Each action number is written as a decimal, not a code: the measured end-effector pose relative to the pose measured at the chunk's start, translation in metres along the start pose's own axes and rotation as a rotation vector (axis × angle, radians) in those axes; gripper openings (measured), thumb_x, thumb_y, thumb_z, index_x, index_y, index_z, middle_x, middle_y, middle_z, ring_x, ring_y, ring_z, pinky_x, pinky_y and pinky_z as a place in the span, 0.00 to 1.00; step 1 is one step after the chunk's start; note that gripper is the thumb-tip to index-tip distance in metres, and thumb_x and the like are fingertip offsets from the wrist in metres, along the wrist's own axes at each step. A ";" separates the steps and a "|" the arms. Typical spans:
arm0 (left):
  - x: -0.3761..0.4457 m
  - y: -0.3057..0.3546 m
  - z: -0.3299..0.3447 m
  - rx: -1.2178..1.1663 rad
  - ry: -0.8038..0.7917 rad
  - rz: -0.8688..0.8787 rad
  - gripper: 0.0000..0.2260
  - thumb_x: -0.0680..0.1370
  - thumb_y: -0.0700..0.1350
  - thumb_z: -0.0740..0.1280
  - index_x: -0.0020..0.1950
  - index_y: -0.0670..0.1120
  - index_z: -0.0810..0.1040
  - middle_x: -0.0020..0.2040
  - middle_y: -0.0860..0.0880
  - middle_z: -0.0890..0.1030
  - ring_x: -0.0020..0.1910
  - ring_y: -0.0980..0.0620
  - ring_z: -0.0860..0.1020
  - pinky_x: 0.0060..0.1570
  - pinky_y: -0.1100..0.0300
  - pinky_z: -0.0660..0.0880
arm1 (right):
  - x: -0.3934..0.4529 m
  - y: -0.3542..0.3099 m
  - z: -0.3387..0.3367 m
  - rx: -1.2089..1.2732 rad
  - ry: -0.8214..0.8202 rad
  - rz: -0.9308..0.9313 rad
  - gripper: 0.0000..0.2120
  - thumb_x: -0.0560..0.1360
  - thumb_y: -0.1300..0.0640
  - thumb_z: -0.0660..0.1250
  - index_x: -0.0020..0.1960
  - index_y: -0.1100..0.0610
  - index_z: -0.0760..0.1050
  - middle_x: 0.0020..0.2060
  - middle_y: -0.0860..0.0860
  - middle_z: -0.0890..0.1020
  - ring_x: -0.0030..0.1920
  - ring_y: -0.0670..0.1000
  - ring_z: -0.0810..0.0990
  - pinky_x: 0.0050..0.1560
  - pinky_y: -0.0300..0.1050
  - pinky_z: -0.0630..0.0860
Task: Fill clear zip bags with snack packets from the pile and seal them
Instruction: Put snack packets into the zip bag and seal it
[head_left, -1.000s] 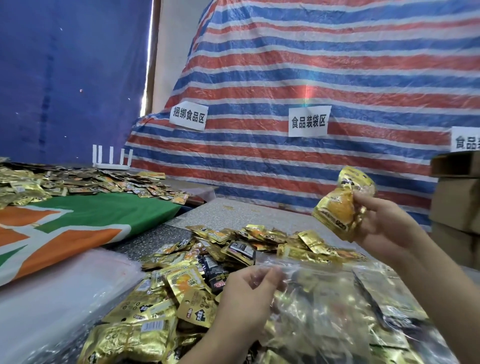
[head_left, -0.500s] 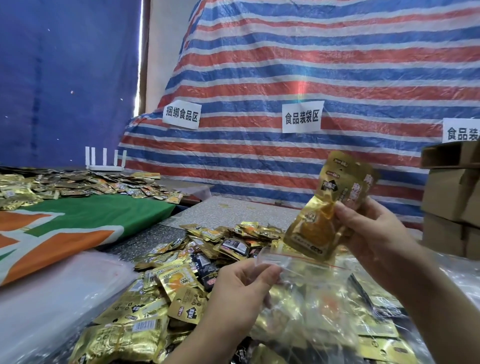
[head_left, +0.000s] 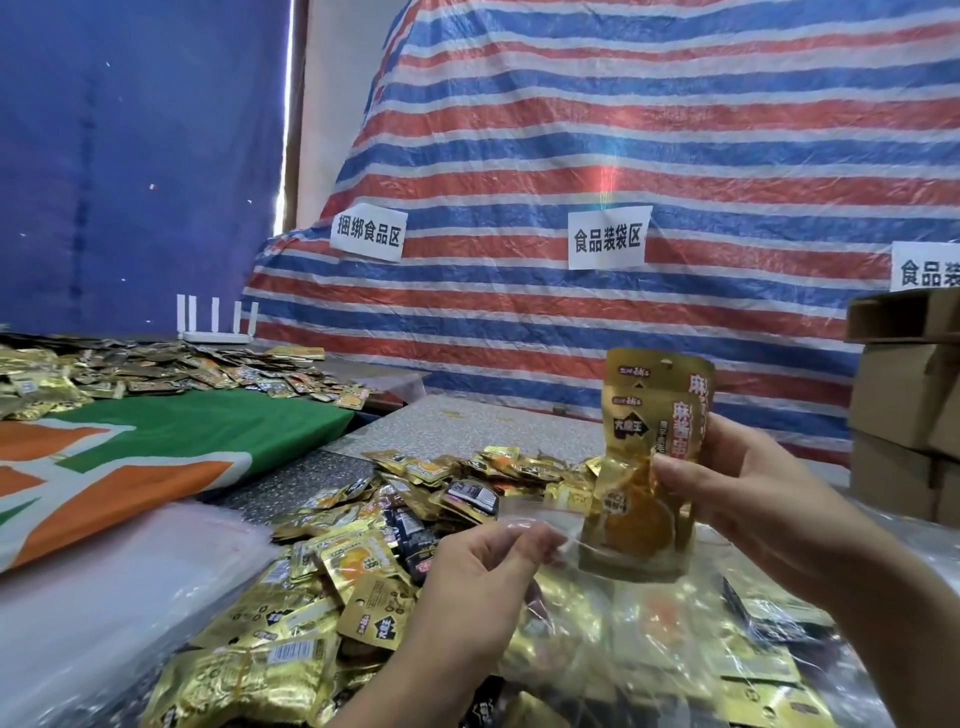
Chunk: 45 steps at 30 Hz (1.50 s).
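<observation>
The right hand (head_left: 748, 499) pinches two gold snack packets (head_left: 649, 467), upright with long axis vertical, their lower ends dipping into the mouth of the clear zip bag (head_left: 597, 613). The left hand (head_left: 483, 582) pinches that bag's rim, above the pile (head_left: 363, 545) toward the tabletop's near edge.

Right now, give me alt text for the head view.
The right hand lowers gold snack packets into a clear zip bag whose mouth the left hand pinches open, above a pile of packets. Striped tarp behind.
</observation>
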<state>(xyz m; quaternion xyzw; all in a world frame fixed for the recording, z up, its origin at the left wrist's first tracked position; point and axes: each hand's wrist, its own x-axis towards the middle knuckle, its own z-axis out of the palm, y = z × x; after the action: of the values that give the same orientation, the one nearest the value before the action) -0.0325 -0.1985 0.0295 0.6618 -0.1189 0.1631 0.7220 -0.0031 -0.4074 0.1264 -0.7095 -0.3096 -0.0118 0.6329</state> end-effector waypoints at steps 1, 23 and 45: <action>0.000 0.000 0.000 -0.006 0.001 -0.004 0.16 0.69 0.61 0.66 0.42 0.52 0.86 0.41 0.49 0.86 0.27 0.58 0.75 0.28 0.69 0.69 | 0.000 0.000 -0.001 -0.033 -0.009 0.002 0.22 0.66 0.58 0.71 0.59 0.61 0.77 0.51 0.60 0.85 0.52 0.59 0.85 0.47 0.44 0.82; 0.003 -0.005 0.003 -0.005 0.072 -0.034 0.14 0.76 0.53 0.65 0.40 0.46 0.85 0.40 0.48 0.86 0.38 0.50 0.85 0.31 0.64 0.74 | 0.000 0.005 0.010 -0.273 -0.149 0.053 0.19 0.70 0.54 0.71 0.61 0.51 0.76 0.52 0.51 0.85 0.54 0.52 0.84 0.53 0.49 0.82; 0.000 -0.008 0.008 0.025 -0.030 0.029 0.19 0.73 0.58 0.63 0.45 0.44 0.84 0.40 0.47 0.86 0.41 0.44 0.85 0.42 0.53 0.82 | -0.013 -0.014 0.018 -0.933 -0.479 0.073 0.11 0.80 0.49 0.65 0.52 0.31 0.72 0.48 0.30 0.79 0.49 0.34 0.78 0.46 0.31 0.73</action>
<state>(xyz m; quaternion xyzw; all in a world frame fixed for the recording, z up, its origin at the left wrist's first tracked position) -0.0288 -0.2068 0.0234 0.6714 -0.1371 0.1649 0.7094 -0.0269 -0.3967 0.1299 -0.9091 -0.3826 0.0362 0.1608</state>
